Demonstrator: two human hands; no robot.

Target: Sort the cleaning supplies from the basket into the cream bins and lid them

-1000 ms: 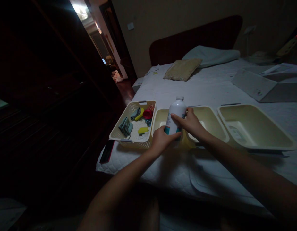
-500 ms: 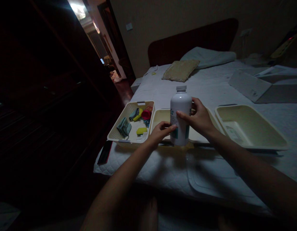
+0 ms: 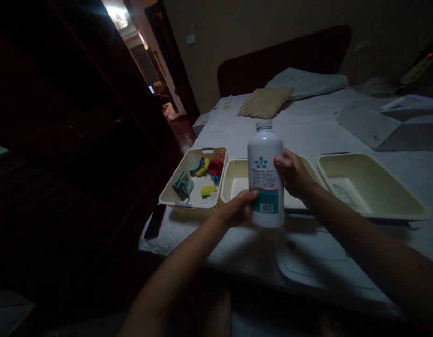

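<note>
The bottle (image 3: 265,164) is standing between the 2 hands, with its long axis running nearly upright and its cap (image 3: 263,125) pointing up. The left hand (image 3: 239,208) is gripping it from the left side, low down, with the thumb pressing beside the teal band of the label. The right hand (image 3: 295,174) is gripping it from the right side, higher up, with the thumb resting near the shoulder of the bottle. So the bottle is lying to the right of the left grip and to the left of the right grip; both hands are touching it, and neither is nearer. The left is closing nearer the base, the right nearer the cap. Fingers behind the bottle are staying out of view.

The printed side is facing the person. The bottle is hanging above the near side of the bed (image 3: 307,126), in front of the tubs, and is covering part of them. The left tub (image 3: 234,167) and the middle tub (image 3: 312,171) are showing on either side of it, and the right tub (image 3: 388,196) is sitting farther right. The basket (image 3: 188,206) is standing at the left, holding a cloth (image 3: 183,185), a red thing (image 3: 215,166) and a yellow thing (image 3: 207,190).
</note>
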